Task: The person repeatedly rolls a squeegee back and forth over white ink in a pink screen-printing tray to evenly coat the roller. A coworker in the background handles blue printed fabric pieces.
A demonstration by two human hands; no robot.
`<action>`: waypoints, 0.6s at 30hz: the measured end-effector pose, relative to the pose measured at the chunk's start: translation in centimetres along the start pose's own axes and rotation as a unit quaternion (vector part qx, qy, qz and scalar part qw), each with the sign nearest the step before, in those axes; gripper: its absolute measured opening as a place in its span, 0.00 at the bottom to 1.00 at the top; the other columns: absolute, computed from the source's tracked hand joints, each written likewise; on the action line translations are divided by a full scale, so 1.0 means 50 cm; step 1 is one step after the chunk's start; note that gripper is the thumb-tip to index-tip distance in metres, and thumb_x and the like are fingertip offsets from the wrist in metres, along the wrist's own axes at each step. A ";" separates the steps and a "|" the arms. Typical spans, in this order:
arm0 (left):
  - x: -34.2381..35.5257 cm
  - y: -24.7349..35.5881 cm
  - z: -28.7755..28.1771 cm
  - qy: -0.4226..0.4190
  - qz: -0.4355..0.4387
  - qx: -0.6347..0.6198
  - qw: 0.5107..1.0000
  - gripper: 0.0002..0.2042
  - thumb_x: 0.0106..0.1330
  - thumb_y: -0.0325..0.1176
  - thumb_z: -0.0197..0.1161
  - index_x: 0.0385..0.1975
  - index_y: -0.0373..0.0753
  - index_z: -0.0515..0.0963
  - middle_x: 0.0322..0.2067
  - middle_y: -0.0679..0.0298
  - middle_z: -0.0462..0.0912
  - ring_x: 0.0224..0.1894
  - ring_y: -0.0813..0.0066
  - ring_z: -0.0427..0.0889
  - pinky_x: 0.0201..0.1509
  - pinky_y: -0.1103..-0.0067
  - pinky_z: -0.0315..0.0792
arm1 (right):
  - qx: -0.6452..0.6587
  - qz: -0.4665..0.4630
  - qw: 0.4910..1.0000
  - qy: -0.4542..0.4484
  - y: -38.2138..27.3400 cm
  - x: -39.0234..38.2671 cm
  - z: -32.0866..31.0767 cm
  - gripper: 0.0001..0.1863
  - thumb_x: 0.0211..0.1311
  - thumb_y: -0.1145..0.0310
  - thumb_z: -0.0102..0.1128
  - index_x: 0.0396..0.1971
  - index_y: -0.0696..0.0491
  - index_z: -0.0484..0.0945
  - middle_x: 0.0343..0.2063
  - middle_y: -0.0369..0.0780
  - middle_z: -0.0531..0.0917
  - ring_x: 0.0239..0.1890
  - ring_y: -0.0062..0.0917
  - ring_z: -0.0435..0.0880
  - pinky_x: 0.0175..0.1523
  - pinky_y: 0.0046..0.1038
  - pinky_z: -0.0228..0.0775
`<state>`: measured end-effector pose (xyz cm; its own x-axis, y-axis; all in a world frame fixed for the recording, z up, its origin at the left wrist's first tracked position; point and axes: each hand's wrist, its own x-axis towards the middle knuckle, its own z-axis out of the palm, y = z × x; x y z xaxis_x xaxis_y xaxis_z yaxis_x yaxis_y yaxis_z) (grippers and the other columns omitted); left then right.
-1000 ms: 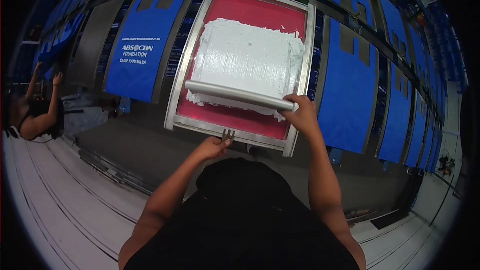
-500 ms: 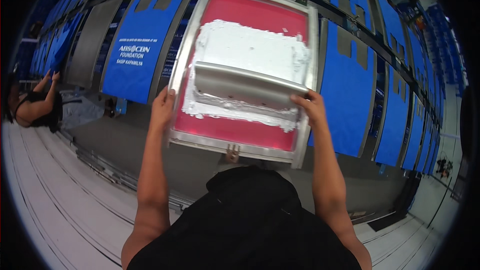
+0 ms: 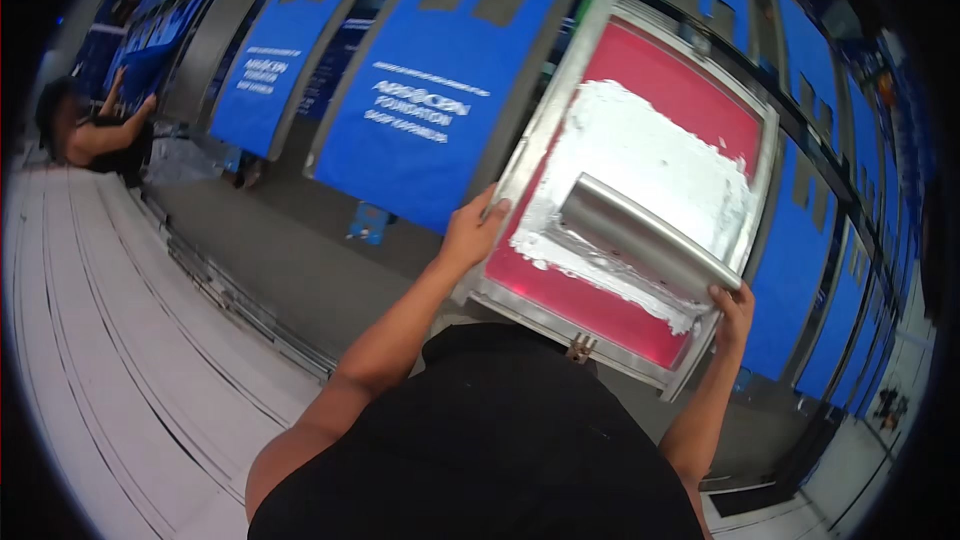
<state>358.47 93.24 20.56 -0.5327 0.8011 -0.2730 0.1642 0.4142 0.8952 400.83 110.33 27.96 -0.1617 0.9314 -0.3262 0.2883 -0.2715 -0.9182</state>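
Note:
I hold a metal-framed printing screen [image 3: 540, 145] with a red mesh, lifted and tilted off the table. My left hand [image 3: 472, 232] grips the frame's left side. My right hand [image 3: 735, 308] grips its lower right corner. White ink [image 3: 650, 155] covers much of the mesh. A long metal squeegee [image 3: 645, 237] rests across the screen in the ink. To the left of the screen lies a blue cloth piece [image 3: 425, 120] with a white print on it.
A long row of blue cloth pieces [image 3: 265, 75] runs along the dark printing table [image 3: 300, 260], with more at the right [image 3: 805, 250]. Another person [image 3: 95, 135] leans over the table at the far left. The floor [image 3: 110, 340] is pale boards.
My left hand went from the frame's near edge to its left side. The screen has come up off the cloth and shifted right, uncovering a printed blue piece.

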 end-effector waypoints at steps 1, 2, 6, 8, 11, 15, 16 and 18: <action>-0.009 0.017 0.011 0.004 -0.004 -0.015 1.000 0.22 0.70 0.42 0.56 0.58 0.35 0.72 0.46 0.50 0.83 0.44 0.74 0.81 0.49 0.76 0.74 | 0.009 0.009 1.000 -0.004 0.003 0.010 -0.007 0.21 0.40 0.73 0.71 0.40 0.60 0.81 0.34 0.39 0.84 0.38 0.26 0.81 0.49 0.27 0.70; -0.025 0.009 0.028 0.014 -0.013 -0.019 1.000 0.22 0.70 0.42 0.57 0.58 0.35 0.72 0.47 0.52 0.82 0.46 0.74 0.81 0.51 0.77 0.73 | 0.009 0.030 0.999 -0.010 0.000 0.021 -0.024 0.20 0.41 0.73 0.71 0.38 0.59 0.81 0.33 0.38 0.84 0.35 0.25 0.81 0.47 0.27 0.71; -0.051 0.005 0.081 0.009 -0.034 -0.063 0.997 0.22 0.71 0.41 0.56 0.58 0.31 0.71 0.50 0.52 0.81 0.51 0.72 0.78 0.56 0.77 0.70 | -0.002 0.027 0.999 -0.039 0.009 0.062 -0.073 0.18 0.41 0.75 0.72 0.37 0.59 0.83 0.31 0.37 0.83 0.35 0.22 0.80 0.45 0.25 0.71; -0.057 0.011 0.087 0.021 -0.048 -0.051 0.997 0.23 0.71 0.42 0.56 0.59 0.31 0.71 0.50 0.51 0.80 0.52 0.72 0.77 0.56 0.78 0.69 | -0.005 0.017 0.998 -0.063 -0.010 0.068 -0.073 0.18 0.42 0.74 0.72 0.37 0.60 0.83 0.31 0.38 0.84 0.37 0.23 0.81 0.46 0.25 0.71; -0.050 0.022 0.099 -0.004 -0.056 -0.071 0.996 0.23 0.71 0.43 0.55 0.58 0.31 0.71 0.51 0.51 0.80 0.52 0.72 0.77 0.56 0.78 0.69 | -0.010 0.013 0.997 -0.071 -0.010 0.072 -0.086 0.18 0.42 0.74 0.72 0.38 0.61 0.83 0.32 0.39 0.84 0.37 0.23 0.81 0.46 0.25 0.72; -0.040 0.002 0.102 0.024 -0.017 -0.016 0.999 0.22 0.71 0.42 0.55 0.58 0.32 0.72 0.50 0.52 0.80 0.51 0.71 0.78 0.56 0.78 0.69 | -0.014 0.014 0.999 -0.041 0.028 0.077 -0.085 0.20 0.41 0.73 0.73 0.39 0.61 0.82 0.34 0.40 0.84 0.37 0.24 0.81 0.46 0.25 0.72; -0.024 0.002 0.104 0.026 0.003 0.015 1.000 0.22 0.71 0.42 0.55 0.57 0.32 0.72 0.50 0.53 0.80 0.51 0.71 0.78 0.56 0.77 0.69 | -0.035 0.014 0.999 -0.030 0.035 0.091 -0.090 0.20 0.41 0.72 0.74 0.39 0.61 0.82 0.34 0.39 0.84 0.37 0.23 0.81 0.46 0.25 0.72; -0.011 -0.016 0.107 0.005 -0.018 -0.020 1.000 0.21 0.71 0.41 0.55 0.57 0.33 0.72 0.50 0.53 0.81 0.51 0.70 0.78 0.56 0.77 0.69 | -0.067 0.026 0.996 -0.045 0.040 0.102 -0.093 0.23 0.42 0.70 0.74 0.41 0.60 0.82 0.34 0.39 0.84 0.37 0.23 0.81 0.45 0.26 0.72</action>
<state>363.07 94.81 18.12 -0.5465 0.7812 -0.3019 0.1111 0.4249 0.8984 404.96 115.64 25.49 -0.2256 0.8900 -0.3962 0.4215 -0.2775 -0.8633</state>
